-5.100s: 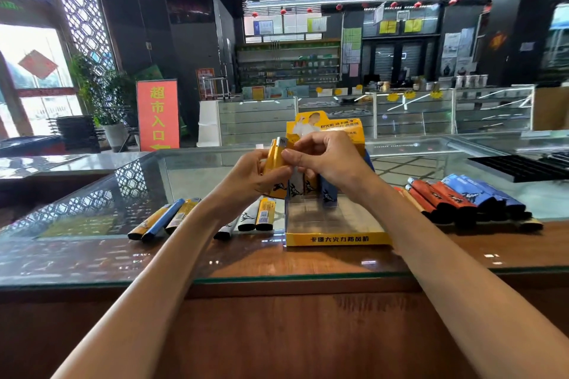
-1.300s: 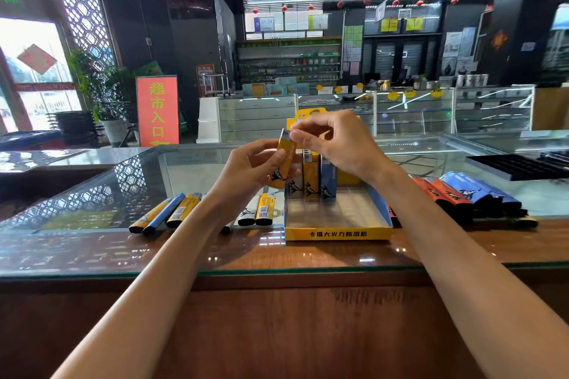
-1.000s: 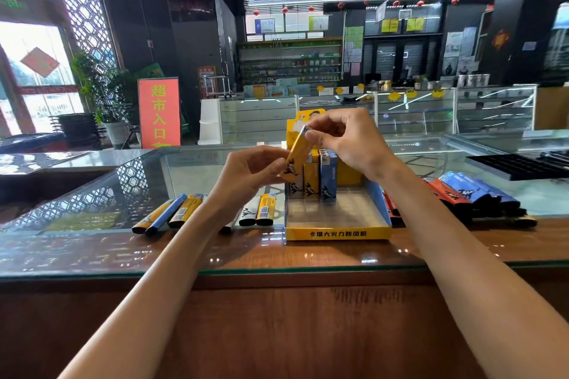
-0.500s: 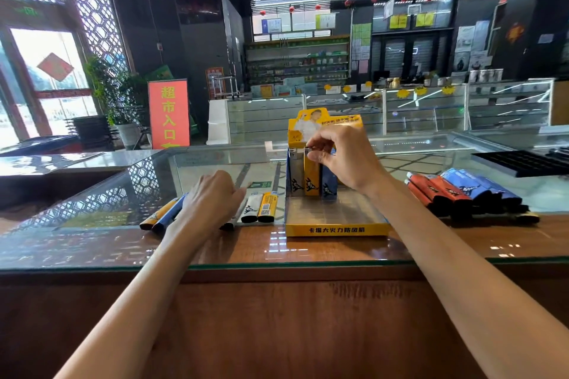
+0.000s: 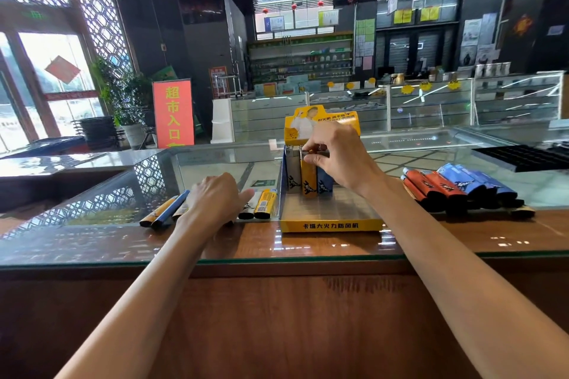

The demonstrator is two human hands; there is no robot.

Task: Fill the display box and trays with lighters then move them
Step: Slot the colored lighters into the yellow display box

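Yellow lighter [image 5: 308, 177] stood upright in the box [image 5: 331, 226], long axis vertical, metal head up. It was in the far row, between a grey lighter [image 5: 293, 172] on its left and a blue lighter [image 5: 324, 183] on its right. Right hand [image 5: 338, 157] pinched its head. Left hand [image 5: 215, 197] lay palm down over loose lighters [image 5: 260, 204] left of the box, and whether its fingers gripped one could not be told. Red and blue lighters [image 5: 455, 186] lay right of the box.

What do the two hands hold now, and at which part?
The right hand pinches the yellow lighter at its metal top. The left hand rests on loose lighters; grip cannot be told.
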